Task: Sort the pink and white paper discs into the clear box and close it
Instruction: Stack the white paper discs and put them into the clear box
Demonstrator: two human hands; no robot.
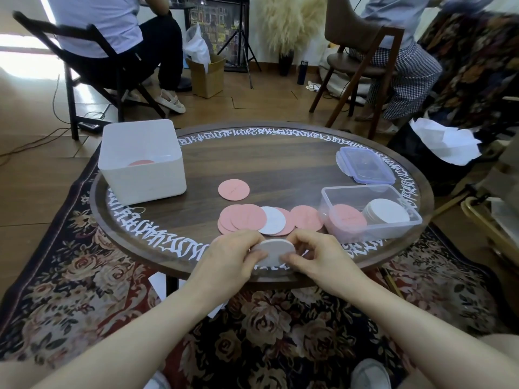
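Daylight pours in from eleven o'clock, blown out to white on the floor (25, 60). The bench (280, 164) is evenly lit, with soft shadows and a faint sheen. Wide-angle bending curves the edges; the two o'clock corner is smeared with blur.

This looks like a lived-in home room. A floral rug (70, 290) covers wooden flooring (266, 88) under a round wooden tabletop (280, 164), with dining chairs (362, 51), a framed picture (216, 26) and pampas grass (286, 21) at the far wall.
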